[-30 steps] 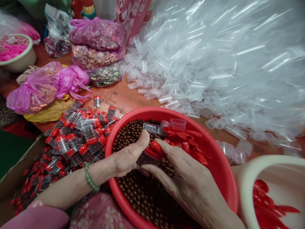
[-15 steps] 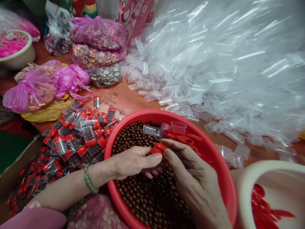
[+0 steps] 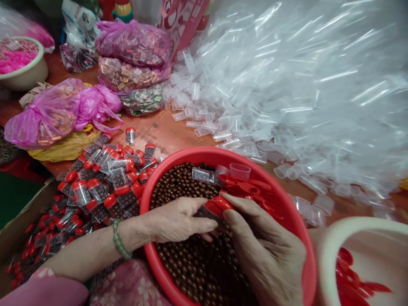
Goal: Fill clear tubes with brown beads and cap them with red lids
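red cap [image 3: 222,203], one, pinched in right grip [image 3: 267,242], left grip [image 3: 175,220] curled round one tube [image 3: 202,211]

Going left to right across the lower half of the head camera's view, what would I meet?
Pile of red-capped containers, left hand, held container with red top, right hand, cream bowl.

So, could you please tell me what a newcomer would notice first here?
A heap of clear tubes at upper right probably comes first. Then comes the red basin of brown balls at lower centre, over which the left hand and right hand hold a red-topped piece.
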The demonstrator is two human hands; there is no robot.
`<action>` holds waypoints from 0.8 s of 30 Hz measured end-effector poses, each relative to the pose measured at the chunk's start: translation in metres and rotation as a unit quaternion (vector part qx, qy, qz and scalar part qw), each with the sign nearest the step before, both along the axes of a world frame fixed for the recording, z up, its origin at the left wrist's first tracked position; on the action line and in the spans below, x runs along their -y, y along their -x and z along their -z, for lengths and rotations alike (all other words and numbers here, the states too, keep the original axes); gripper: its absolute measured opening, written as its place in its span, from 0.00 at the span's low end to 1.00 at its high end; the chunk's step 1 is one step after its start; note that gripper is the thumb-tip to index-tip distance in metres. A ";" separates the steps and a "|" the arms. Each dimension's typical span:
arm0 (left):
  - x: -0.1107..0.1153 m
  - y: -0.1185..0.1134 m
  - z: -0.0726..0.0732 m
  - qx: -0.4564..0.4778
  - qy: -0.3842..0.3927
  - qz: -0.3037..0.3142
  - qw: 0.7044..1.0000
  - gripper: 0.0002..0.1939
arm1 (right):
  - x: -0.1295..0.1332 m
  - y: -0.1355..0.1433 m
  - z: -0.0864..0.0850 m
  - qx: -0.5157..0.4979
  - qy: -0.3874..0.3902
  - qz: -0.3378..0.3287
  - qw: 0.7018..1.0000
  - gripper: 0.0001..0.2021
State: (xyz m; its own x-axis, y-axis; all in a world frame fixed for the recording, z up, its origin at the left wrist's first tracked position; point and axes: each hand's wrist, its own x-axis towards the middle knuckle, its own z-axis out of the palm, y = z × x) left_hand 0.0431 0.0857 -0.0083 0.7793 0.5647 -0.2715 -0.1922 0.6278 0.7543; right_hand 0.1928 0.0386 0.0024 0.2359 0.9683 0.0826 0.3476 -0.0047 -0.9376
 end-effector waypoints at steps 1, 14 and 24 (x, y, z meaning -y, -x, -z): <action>0.000 -0.001 0.000 -0.010 -0.004 -0.001 1.000 0.09 | 0.001 0.001 0.003 -0.002 -0.014 0.011 1.000 0.09; 0.002 0.005 -0.010 -0.147 -0.145 0.033 0.978 0.02 | -0.007 -0.021 0.005 0.186 -0.157 -0.154 0.958 0.13; 0.007 0.002 0.002 0.008 0.037 -0.027 0.999 0.15 | -0.009 -0.008 0.002 0.487 -0.253 -0.197 0.812 0.26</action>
State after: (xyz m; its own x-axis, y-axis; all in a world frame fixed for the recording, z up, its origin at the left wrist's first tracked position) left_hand 0.0416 0.0791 -0.0106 0.7534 0.5841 -0.3020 -0.2386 0.6707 0.7023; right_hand 0.2008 0.0477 0.0004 -0.5000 0.7373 0.4542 0.8073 0.5867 -0.0636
